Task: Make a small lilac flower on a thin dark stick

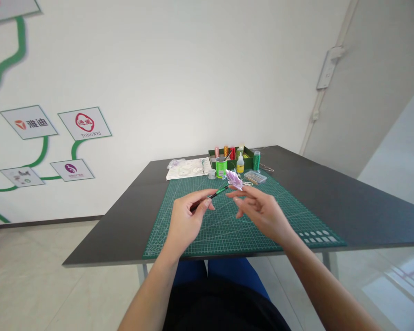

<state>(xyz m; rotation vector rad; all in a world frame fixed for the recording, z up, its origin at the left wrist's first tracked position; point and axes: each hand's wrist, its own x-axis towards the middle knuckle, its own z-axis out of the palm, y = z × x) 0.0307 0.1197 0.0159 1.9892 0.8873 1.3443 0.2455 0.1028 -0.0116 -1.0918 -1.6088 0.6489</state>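
My left hand (189, 216) is closed around a thin dark stick (212, 196), held slanting up to the right with a green stretch near its upper end. At that tip sits a pale purple flower (234, 179) with layered petals. My right hand (257, 207) is beside the flower, its fingers stretched out and apart. The index fingertip lies just under the petals; whether it touches them I cannot tell. Both hands are raised above the green cutting mat (207, 234).
At the back stand a green box (248, 163) with thread spools, a green can (221, 168), a yellow glue bottle (240, 164) and a green tube (256, 161). White sheets (186, 169), a clear case (255, 176) and scissors (248, 183) lie nearby on the dark table (124, 220).
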